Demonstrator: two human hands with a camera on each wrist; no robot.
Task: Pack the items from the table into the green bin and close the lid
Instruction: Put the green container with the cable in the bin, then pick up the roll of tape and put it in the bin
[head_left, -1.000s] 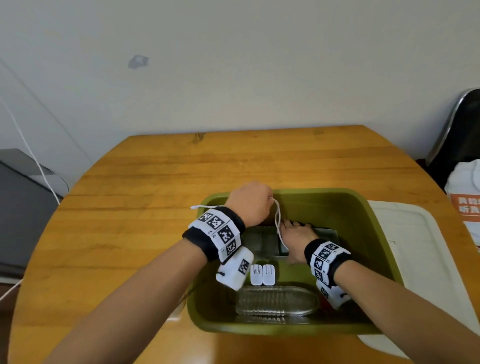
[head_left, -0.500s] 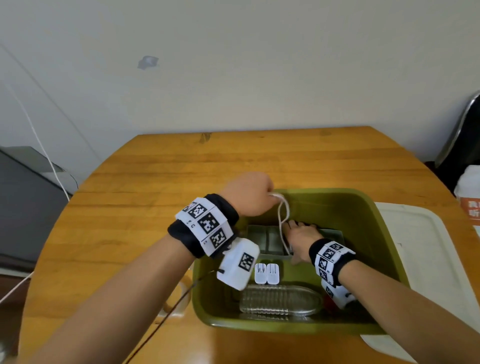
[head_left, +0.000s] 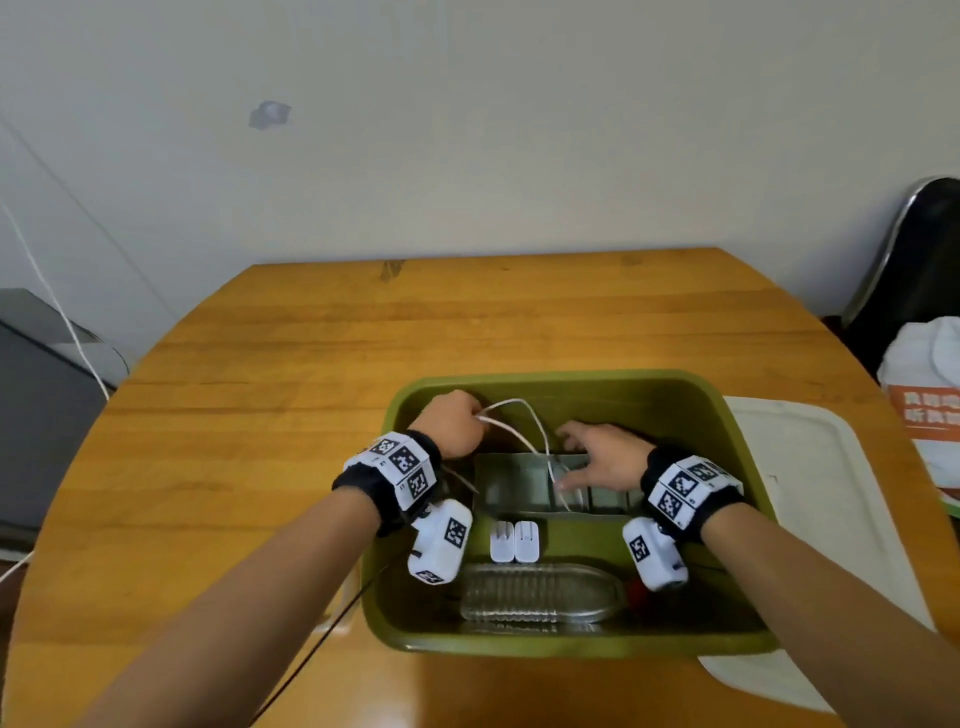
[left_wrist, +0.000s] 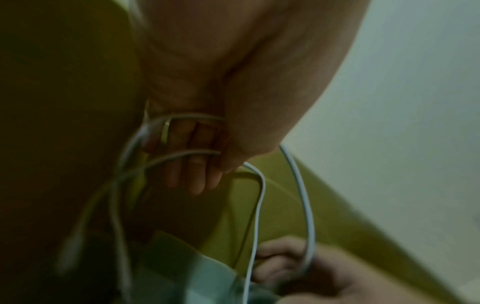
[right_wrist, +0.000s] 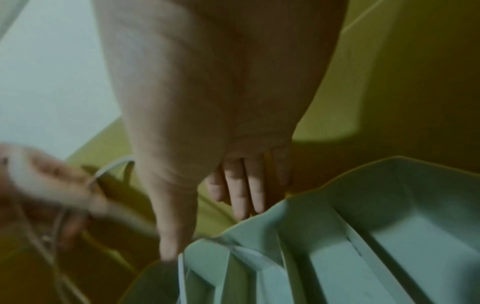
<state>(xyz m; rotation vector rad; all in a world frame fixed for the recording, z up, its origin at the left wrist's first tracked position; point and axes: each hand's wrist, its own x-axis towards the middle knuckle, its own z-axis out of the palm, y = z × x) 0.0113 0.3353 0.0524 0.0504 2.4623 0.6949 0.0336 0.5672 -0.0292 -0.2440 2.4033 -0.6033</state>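
Note:
The green bin (head_left: 561, 375) stands on the wooden table. My left hand (head_left: 462, 426) is in its back left corner, fingers curled round loops of a white cable (head_left: 522, 413); the curled fingers (left_wrist: 194, 164) show in the left wrist view. The cable (left_wrist: 258, 205) runs down to my right hand (head_left: 582, 460). That hand lies spread on a pale green divided tray (head_left: 511, 486) in the bin, fingers (right_wrist: 242, 191) straight and thumb at the tray's (right_wrist: 389, 236) edge beside the cable. Two white chargers (head_left: 515, 540) and a clear bottle (head_left: 540, 592) lie nearer me.
The white lid (head_left: 810, 519) lies flat on the table right of the bin. Something small and red (head_left: 636, 592) sits by the bottle's end. A white bag (head_left: 924, 395) and a dark chair are at the far right. A thin dark wire (head_left: 332, 623) trails off my left wrist.
My left hand has gone down from above the bin's left rim into the back left corner, still holding the cable. My right hand has opened out flat on the tray.

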